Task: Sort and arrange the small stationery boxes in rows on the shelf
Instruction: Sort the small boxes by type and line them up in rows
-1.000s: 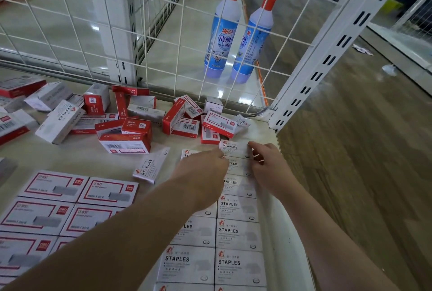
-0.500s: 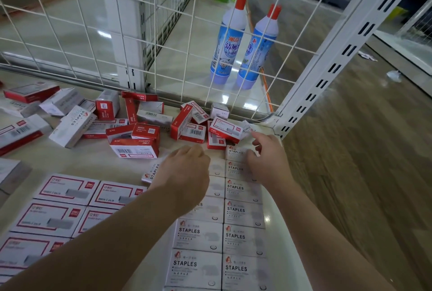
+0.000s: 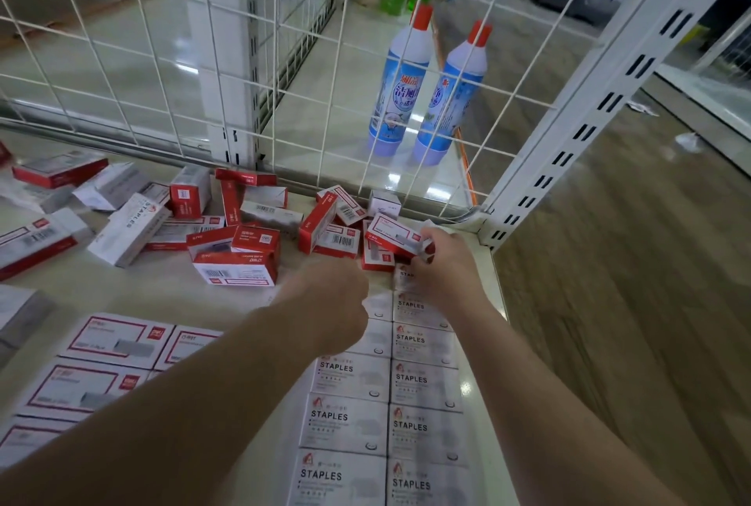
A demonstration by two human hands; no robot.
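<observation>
The right hand (image 3: pixel 443 270) has reached farther than half a second ago, from the far end of the white rows up to the loose pile; its grip is now curled round a red-and-white box (image 3: pixel 396 236) at the pile's right edge, fingertips over the box's near right corner. The left hand (image 3: pixel 331 302) has drawn a little nearer and lies knuckles up with fingers curled under; whether it holds anything cannot be told. Under and near both hands, two rows of white STAPLES boxes (image 3: pixel 345 420) run from the near edge of the shelf (image 3: pixel 162 290) toward the far right corner, unchanged. To the left near side lie flat red-bordered boxes (image 3: pixel 116 339) in rows. The jumbled pile of red and white boxes (image 3: pixel 235 257) stretches left along the far side, as before. Behind it stands a white wire grid (image 3: pixel 284 58), and through it two blue bottles with red caps (image 3: pixel 400 79) on the floor beyond.
</observation>
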